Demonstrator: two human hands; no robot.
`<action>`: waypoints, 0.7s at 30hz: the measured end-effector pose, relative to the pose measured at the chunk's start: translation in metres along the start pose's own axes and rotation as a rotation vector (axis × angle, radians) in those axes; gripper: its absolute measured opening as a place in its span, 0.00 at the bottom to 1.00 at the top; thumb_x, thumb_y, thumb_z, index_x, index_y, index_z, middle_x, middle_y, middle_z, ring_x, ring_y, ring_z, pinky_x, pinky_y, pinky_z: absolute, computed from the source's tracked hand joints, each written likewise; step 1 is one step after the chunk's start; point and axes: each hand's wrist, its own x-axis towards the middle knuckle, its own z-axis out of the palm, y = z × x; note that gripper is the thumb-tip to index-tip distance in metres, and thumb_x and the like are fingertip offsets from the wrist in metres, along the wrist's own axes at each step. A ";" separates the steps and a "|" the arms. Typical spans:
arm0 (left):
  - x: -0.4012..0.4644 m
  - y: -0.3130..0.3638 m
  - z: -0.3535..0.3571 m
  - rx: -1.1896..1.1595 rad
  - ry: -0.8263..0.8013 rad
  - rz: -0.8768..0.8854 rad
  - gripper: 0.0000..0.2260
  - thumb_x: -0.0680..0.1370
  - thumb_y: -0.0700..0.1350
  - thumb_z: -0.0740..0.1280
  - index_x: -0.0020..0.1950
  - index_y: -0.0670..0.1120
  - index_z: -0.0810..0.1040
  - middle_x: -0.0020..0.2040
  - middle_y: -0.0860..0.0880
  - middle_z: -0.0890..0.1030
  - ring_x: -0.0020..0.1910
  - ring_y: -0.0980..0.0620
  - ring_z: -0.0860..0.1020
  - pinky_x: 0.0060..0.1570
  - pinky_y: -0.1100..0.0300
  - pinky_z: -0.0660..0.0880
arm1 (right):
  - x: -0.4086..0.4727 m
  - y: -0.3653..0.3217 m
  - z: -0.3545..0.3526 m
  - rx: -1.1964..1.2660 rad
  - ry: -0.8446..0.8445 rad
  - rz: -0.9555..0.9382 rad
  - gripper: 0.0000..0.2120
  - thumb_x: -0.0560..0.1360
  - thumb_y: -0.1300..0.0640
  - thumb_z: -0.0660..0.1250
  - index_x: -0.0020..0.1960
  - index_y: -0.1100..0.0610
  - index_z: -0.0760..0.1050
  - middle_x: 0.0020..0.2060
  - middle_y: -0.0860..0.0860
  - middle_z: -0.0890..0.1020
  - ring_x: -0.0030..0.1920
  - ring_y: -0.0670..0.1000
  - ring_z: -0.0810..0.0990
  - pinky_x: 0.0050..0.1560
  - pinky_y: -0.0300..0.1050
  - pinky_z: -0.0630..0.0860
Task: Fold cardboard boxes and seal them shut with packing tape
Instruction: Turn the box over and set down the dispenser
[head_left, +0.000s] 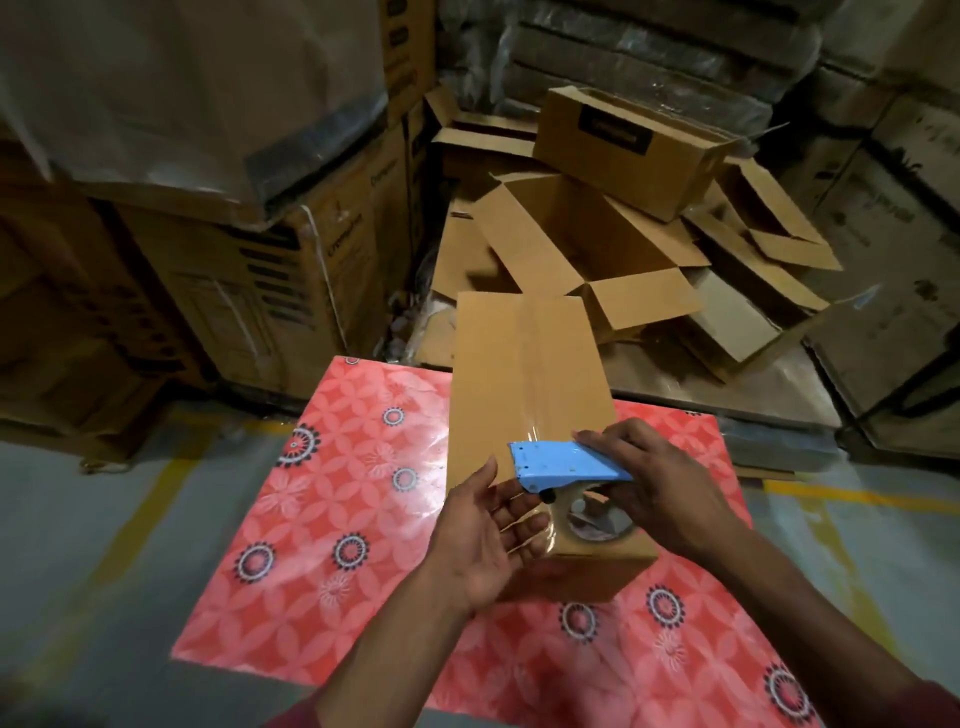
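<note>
A long closed cardboard box (524, 374) lies on a red flowered mat (332, 499), with clear tape running along its top seam. My right hand (660, 488) grips a blue tape dispenser (561, 465) over the box's near end; its clear tape roll (592, 519) sits just below. My left hand (488, 540) is held open, palm up, against the box's near left corner, fingers straight under the dispenser's front.
Several open and flattened cardboard boxes (597, 244) are piled behind the mat. Tall stacked cartons (260, 249) wrapped in plastic stand at the left and back. More cartons (893, 312) line the right. The grey floor (104, 571) has yellow lines.
</note>
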 end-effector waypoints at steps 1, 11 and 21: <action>-0.003 0.001 -0.008 -0.013 0.010 -0.001 0.18 0.81 0.58 0.67 0.45 0.44 0.83 0.40 0.46 0.83 0.37 0.46 0.82 0.39 0.55 0.73 | 0.002 -0.007 0.003 -0.002 -0.010 -0.004 0.37 0.72 0.56 0.75 0.76 0.38 0.66 0.61 0.43 0.72 0.52 0.52 0.79 0.38 0.52 0.79; -0.010 0.005 -0.067 0.146 0.176 0.120 0.11 0.85 0.41 0.64 0.56 0.39 0.84 0.41 0.43 0.85 0.31 0.50 0.80 0.28 0.60 0.72 | 0.017 -0.066 0.019 0.072 -0.275 -0.009 0.36 0.71 0.38 0.74 0.76 0.38 0.67 0.60 0.40 0.69 0.55 0.47 0.78 0.49 0.48 0.78; -0.005 0.022 -0.104 0.392 0.286 0.319 0.11 0.83 0.42 0.69 0.45 0.38 0.83 0.36 0.39 0.86 0.27 0.46 0.83 0.23 0.65 0.71 | 0.034 -0.108 0.015 0.044 -0.513 -0.040 0.33 0.71 0.45 0.74 0.70 0.43 0.60 0.48 0.51 0.81 0.46 0.56 0.80 0.40 0.50 0.75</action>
